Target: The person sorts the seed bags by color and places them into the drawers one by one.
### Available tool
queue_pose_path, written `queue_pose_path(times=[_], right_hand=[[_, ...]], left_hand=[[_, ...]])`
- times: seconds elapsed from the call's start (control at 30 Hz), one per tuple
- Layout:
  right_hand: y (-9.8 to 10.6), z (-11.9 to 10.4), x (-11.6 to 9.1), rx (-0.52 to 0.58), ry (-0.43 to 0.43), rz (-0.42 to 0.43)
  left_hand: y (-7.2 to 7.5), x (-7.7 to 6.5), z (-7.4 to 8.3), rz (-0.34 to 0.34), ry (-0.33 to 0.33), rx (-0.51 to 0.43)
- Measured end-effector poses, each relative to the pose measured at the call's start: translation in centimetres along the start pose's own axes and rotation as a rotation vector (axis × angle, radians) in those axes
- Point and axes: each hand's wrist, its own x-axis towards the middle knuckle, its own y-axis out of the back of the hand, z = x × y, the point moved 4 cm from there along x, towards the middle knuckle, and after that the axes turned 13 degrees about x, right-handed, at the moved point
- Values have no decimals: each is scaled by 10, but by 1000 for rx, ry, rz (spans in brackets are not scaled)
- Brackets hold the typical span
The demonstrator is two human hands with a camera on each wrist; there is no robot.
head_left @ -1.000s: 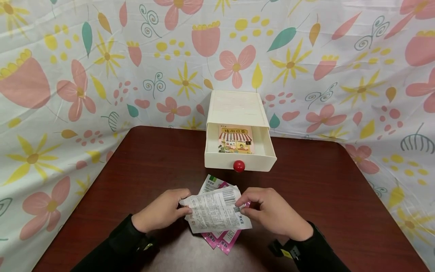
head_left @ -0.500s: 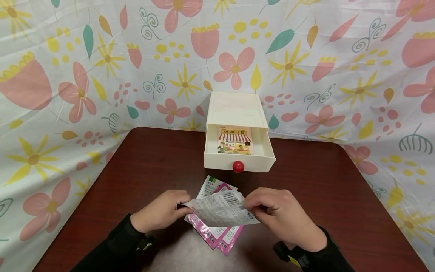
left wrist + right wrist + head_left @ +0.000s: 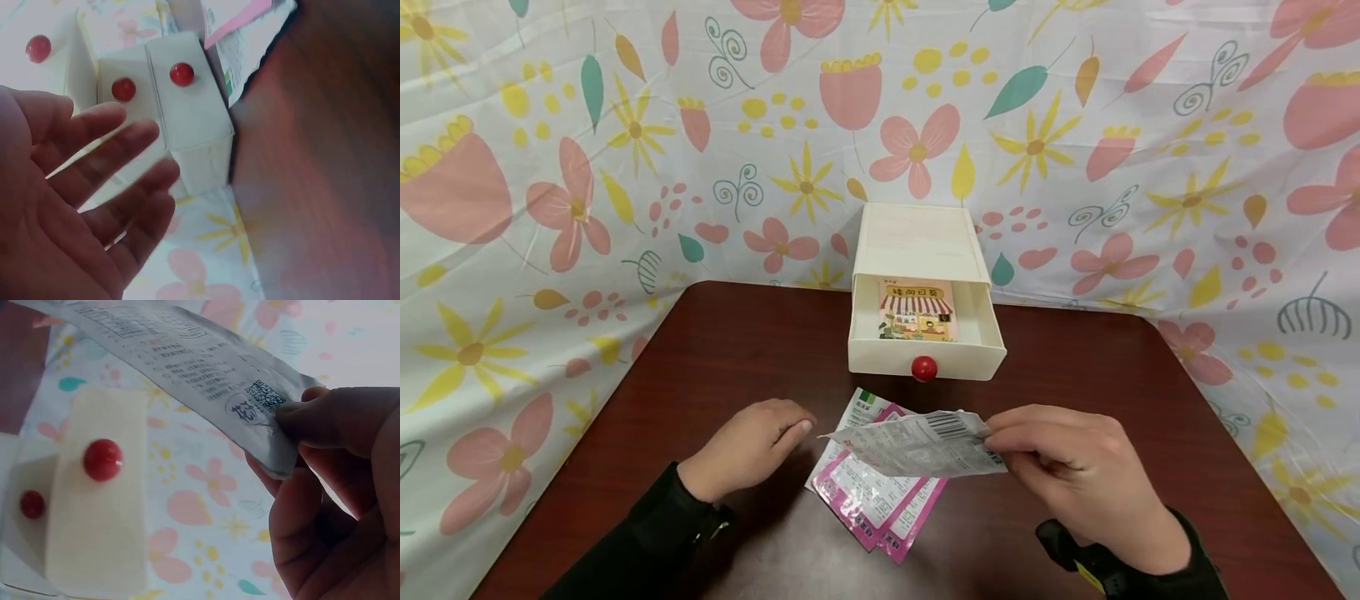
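My right hand [image 3: 1086, 479] pinches one end of a white printed packet [image 3: 917, 443] between thumb and fingers. The packet tilts above the pile, its barcode facing up; a QR code shows near my thumb in the right wrist view. Beneath it, pink-and-white packets [image 3: 876, 500] and a white one with a green corner [image 3: 862, 405] lie overlapping on the table. My left hand [image 3: 748, 446] is off to the left of the pile, holding nothing, its fingers loosely spread in the left wrist view.
A cream drawer box [image 3: 921, 242] stands at the back, one drawer [image 3: 880, 357] pulled out by its red-knobbed front. Inside lies an illustrated packet [image 3: 917, 310] with a striped awning. More red knobs [image 3: 182, 74] show on lower drawers. Floral cloth [image 3: 700, 150] hangs behind the brown table [image 3: 715, 350].
My left hand has let go of the white packet and drawn back left. My right hand has carried the packet rightward, tilting it and uncovering more of the pile.
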Motion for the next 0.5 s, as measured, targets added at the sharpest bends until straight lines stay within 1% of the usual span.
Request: queue_pose_path(times=[0.07,0.13,0.27,0.33,0.5], right_hand=[[4,-7,5,1,37,15],[8,-14,9,27,83,32],[14,-25,16,64,174,72],[17,-29,19,65,215,100],[22,-32,19,100,326,154]], left_hand=[[3,0,-2,13,11,24],[5,1,-4,12,30,49],[8,1,-7,-12,93,107],[9,1,-9,-24,131,132],[10,1,-15,-51,212,177]])
